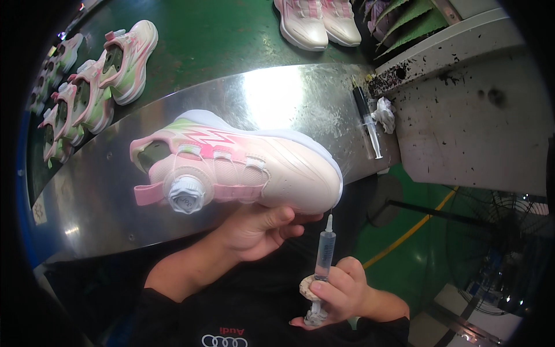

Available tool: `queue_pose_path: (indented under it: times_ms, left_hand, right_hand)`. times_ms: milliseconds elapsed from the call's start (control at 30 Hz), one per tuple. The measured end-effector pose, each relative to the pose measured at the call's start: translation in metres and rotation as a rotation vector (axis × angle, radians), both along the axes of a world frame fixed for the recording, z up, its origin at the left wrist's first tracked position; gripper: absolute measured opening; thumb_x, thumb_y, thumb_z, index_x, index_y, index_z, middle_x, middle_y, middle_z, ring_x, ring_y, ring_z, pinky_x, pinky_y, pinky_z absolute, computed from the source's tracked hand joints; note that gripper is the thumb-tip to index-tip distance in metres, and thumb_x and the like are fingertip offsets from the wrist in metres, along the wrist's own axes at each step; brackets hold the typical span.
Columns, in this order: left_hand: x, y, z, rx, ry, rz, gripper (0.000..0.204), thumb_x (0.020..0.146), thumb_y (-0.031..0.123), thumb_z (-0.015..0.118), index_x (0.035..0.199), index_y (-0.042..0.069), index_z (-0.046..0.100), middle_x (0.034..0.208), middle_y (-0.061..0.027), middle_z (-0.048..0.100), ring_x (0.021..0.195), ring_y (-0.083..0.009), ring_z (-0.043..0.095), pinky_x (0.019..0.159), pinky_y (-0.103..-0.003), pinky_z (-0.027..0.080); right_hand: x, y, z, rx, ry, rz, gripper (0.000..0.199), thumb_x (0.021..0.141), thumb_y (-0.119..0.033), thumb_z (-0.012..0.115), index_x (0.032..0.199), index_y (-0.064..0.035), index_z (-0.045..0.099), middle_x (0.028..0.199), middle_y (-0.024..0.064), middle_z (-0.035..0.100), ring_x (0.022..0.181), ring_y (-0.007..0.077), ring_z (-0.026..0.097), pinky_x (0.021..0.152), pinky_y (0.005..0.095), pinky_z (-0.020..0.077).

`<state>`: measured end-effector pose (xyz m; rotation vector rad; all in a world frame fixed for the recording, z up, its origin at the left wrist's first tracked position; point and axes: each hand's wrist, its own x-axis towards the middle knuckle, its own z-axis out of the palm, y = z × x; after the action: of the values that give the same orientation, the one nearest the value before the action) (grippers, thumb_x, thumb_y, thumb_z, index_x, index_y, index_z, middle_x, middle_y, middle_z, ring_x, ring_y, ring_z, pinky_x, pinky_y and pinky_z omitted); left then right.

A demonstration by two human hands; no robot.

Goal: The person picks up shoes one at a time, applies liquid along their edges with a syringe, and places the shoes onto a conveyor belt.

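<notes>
A pink and white sneaker (289,170) with pale green at the heel lies on its side over the metal bench, toe pointing right. A white dial (186,194) and thin laces sit on its upper. Under the toe, my left hand (260,231) grips the sneaker, some fingers hidden beneath it. My right hand (347,292) is wrapped round a clear syringe (325,250) holding a clear liquid. Its thin tip meets the sole edge at the toe. Whitish wrapping (308,287) covers the syringe's flange and plunger end.
Several similar sneakers (130,61) stand on the green surface at far left, and a pair (303,26) stands at the back. On the metal bench's (167,231) right end lie a dark-filled syringe (365,118) and crumpled white paper (384,115). A grey metal housing (474,115) borders the right, with a fan (503,231) below.
</notes>
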<state>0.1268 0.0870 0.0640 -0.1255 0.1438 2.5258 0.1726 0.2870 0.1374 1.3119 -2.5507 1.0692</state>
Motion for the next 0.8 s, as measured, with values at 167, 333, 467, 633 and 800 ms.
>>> queue_pose_path:
  times_ms: [167, 333, 467, 633, 800]
  left_hand:
    - [0.001, -0.001, 0.004, -0.037, 0.007, 0.011, 0.039, 0.086, 0.012, 0.062, 0.123, 0.005, 0.05, 0.118, -0.0117, 0.057, 0.109, -0.0231, 0.057, 0.079, -0.025, 0.054]
    - [-0.004, -0.005, 0.004, -0.059, 0.014, 0.0, 0.04, 0.086, 0.013, 0.062, 0.123, 0.005, 0.049, 0.118, -0.0118, 0.057, 0.109, -0.0232, 0.057, 0.079, -0.025, 0.054]
    - [-0.002, -0.007, 0.004, -0.072, -0.009, 0.016, 0.041, 0.085, 0.013, 0.063, 0.122, 0.004, 0.049, 0.118, -0.0122, 0.057, 0.109, -0.0231, 0.057, 0.079, -0.025, 0.054]
    - [0.005, -0.007, 0.005, -0.052, 0.015, -0.038, 0.042, 0.083, 0.012, 0.065, 0.121, 0.004, 0.05, 0.118, -0.0135, 0.057, 0.107, -0.0257, 0.058, 0.079, -0.032, 0.052]
    - [0.049, -0.036, -0.006, 0.026, -0.035, -0.008, 0.05, 0.082, 0.009, 0.062, 0.127, 0.008, 0.043, 0.111, -0.0128, 0.06, 0.1, -0.0273, 0.06, 0.077, -0.037, 0.052]
  right_hand:
    - [0.001, 0.0, -0.001, -0.002, 0.025, -0.001, 0.066, 0.063, -0.048, 0.075, 0.109, -0.0064, 0.054, 0.094, 0.01, 0.059, 0.068, 0.0188, 0.043, 0.056, 0.0281, 0.0339]
    - [-0.001, -0.006, -0.002, -0.001, 0.043, 0.003, 0.068, 0.063, -0.047, 0.075, 0.11, -0.0038, 0.053, 0.093, 0.0102, 0.058, 0.065, 0.0191, 0.043, 0.057, 0.0285, 0.0349]
    - [-0.002, -0.007, -0.001, 0.025, 0.013, 0.04, 0.07, 0.062, -0.049, 0.075, 0.109, -0.0027, 0.052, 0.092, 0.0106, 0.058, 0.064, 0.0196, 0.044, 0.057, 0.0296, 0.0356]
    - [0.013, 0.022, -0.012, -0.222, 0.234, -0.022, 0.091, 0.058, -0.061, 0.075, 0.123, -0.0118, 0.036, 0.095, 0.0182, 0.055, 0.075, 0.0267, 0.047, 0.068, 0.0389, 0.0354]
    - [-0.044, 0.018, -0.032, -0.049, 0.224, -0.089, 0.096, 0.057, -0.056, 0.076, 0.124, -0.0037, 0.032, 0.095, 0.0156, 0.044, 0.084, 0.0273, 0.04, 0.074, 0.0395, 0.0356]
